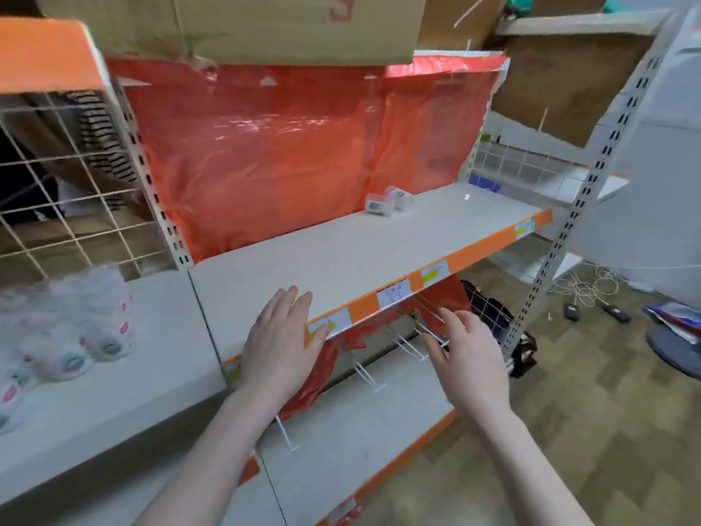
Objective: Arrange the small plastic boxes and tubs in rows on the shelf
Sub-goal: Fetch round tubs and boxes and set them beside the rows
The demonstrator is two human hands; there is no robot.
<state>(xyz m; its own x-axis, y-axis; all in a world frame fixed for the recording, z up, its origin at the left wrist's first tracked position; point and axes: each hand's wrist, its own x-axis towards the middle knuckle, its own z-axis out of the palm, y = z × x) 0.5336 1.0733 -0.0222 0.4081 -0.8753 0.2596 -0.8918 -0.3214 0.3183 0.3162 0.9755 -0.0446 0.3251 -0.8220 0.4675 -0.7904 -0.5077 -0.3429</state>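
Hands hovering empty, left hand and right hand both spread-fingered at the grey metal shelf edge, likely reaching toward small white plastic tubs sitting at its back.

two empty hands, left and right, before a shelf with two small tubs

This looks like a shop, maybe its back room. A long white shelf has an orange front edge with small price labels stuck along it. Metal posts with holes hold the shelf up. Above the shelf sits a big cardboard box. Left of the shelf stand many small tubs of the same kind.
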